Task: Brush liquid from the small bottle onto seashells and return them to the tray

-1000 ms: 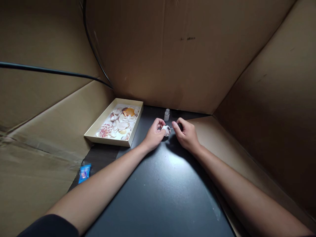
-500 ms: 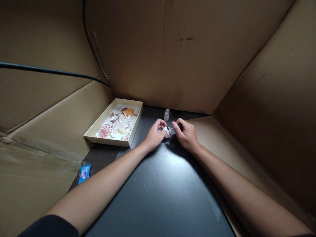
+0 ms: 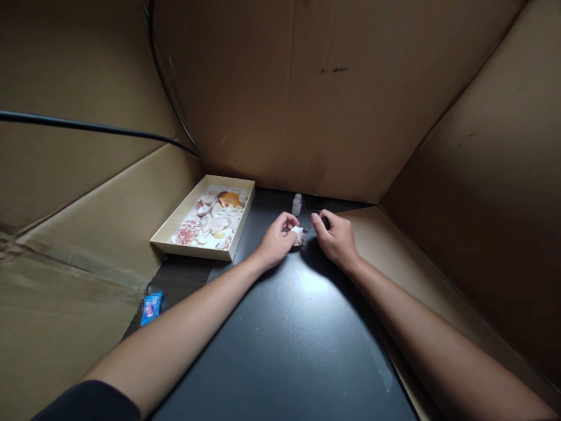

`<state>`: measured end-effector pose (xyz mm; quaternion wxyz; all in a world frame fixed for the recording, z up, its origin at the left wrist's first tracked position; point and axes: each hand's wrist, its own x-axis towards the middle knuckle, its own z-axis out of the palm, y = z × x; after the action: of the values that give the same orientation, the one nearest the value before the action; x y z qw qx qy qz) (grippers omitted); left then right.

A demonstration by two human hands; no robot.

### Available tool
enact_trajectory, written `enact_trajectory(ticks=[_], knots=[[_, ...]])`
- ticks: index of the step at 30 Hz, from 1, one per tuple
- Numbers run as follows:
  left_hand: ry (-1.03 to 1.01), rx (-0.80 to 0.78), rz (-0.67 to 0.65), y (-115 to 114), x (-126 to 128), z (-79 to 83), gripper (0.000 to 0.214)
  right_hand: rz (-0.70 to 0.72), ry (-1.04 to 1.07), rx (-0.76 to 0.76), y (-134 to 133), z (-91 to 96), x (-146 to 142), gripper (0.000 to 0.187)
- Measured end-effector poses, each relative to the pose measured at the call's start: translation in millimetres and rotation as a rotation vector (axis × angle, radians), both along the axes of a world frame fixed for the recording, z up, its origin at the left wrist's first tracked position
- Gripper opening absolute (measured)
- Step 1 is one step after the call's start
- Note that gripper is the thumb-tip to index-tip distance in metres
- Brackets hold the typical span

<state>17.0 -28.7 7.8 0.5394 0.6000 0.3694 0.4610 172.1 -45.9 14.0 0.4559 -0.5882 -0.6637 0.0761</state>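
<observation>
My left hand [image 3: 277, 241] pinches a small seashell [image 3: 298, 235], white with brown stripes, between thumb and fingers just above the dark table. To its right, my right hand [image 3: 336, 238] is closed round the black cap of an applicator brush [image 3: 325, 223]. The brush's thin stem points left toward the shell; whether its tip touches the shell I cannot tell. Behind the hands stands a small clear bottle [image 3: 297, 206] with whitish contents and no cap on it.
A cream tray [image 3: 188, 252] of assorted seashells sits at the left. Nearer to me lies a blue packet [image 3: 151, 307], partly blurred. Cardboard walls [image 3: 280, 105] enclose the dark table [image 3: 272, 351] at back and sides. A black cable [image 3: 87, 126] runs along the left wall.
My right hand has drawn slightly right, away from the shell, with the applicator brush in it. The shell in my left hand has turned a little, showing more of its striped face.
</observation>
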Motion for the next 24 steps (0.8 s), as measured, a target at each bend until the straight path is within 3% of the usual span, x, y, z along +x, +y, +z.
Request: enact_trajectory(ticks=[13, 24], knots=[[0.002, -0.013, -0.021, -1.1, 0.3, 3.9, 0.016, 0.124, 0.132, 0.081, -3.3, 2.6, -4.8, 0.035], [-0.003, -0.019, -0.005, -1.1, 0.3, 1.0, 0.015, 0.051, 0.167, 0.0, 2.6, -2.2, 0.2, 0.04]])
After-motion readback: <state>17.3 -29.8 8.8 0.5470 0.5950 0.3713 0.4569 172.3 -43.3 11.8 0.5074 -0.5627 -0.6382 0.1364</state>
